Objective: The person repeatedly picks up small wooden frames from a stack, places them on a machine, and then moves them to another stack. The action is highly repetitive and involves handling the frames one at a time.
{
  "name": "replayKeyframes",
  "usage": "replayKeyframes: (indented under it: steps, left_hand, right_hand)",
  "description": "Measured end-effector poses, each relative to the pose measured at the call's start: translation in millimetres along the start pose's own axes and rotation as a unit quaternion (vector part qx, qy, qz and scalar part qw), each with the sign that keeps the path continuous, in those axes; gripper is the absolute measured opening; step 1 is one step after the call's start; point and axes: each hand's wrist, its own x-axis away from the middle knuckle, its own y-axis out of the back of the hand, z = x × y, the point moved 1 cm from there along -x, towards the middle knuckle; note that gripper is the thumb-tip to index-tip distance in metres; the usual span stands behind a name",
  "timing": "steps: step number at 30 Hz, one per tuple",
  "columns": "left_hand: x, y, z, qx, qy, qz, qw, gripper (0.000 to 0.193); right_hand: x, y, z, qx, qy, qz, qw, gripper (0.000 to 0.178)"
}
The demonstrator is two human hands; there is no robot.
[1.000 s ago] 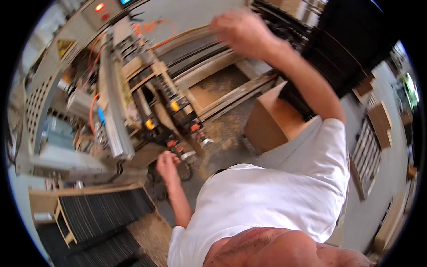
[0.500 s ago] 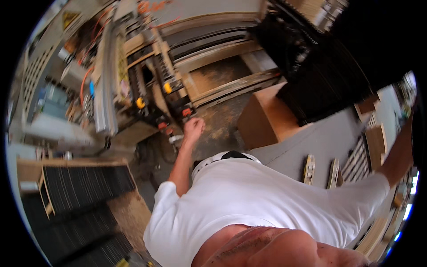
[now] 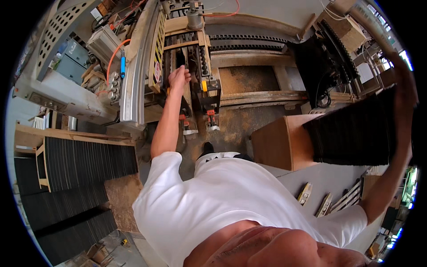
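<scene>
The left hand [image 3: 179, 76] is at 11 o'clock from the middle of the view, over the near part of a woodworking machine [image 3: 212, 100]. Its fingers are curled in toward the palm; whether they grip anything cannot be told. The hand lies over the machine's two long dark rails, just left of a yellow knob [image 3: 204, 85], with a red fitting [image 3: 211, 118] farther down toward 6 o'clock.

The right arm reaches out to 3 o'clock, where the right hand [image 3: 405, 95] is at the outer side of a tall stack of black panels [image 3: 351, 131]. That hand is dark and foreshortened at the rim, so neither its grip nor its contact with the stack can be told. The stack's inner side meets a brown wooden box [image 3: 273, 142], which is nearer the middle, also toward 3 o'clock.

At 10 o'clock a blue cylinder [image 3: 123, 65] is beside a silver metal rail [image 3: 133, 89], with an orange hose [image 3: 112, 58] curving just to its left. Sawdust covers a board [image 3: 249, 80] in the machine's frame at 1 o'clock, below black cable chains [image 3: 249, 40]. Rows of black strips [image 3: 91, 160] lie between 8 and 9 o'clock.
</scene>
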Motion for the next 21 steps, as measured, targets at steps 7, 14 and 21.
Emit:
replayKeyframes:
  steps: [7,14,21]
  left_hand:
    - [-183,28,-14,0.227,0.075,0.031,0.971,0.075]
    - [-184,9,-5,0.282,0.048,-0.074,0.955,0.022]
    - [-16,19,37,0.232,0.09,-0.035,0.968,0.019]
  right_hand:
    - [-31,-118,158,-0.182,0.05,0.039,0.981,0.026]
    - [-27,-253,253,-0.345,0.034,0.078,0.935,0.025]
    - [-57,-379,357,-0.444,0.087,0.068,0.889,0.019]
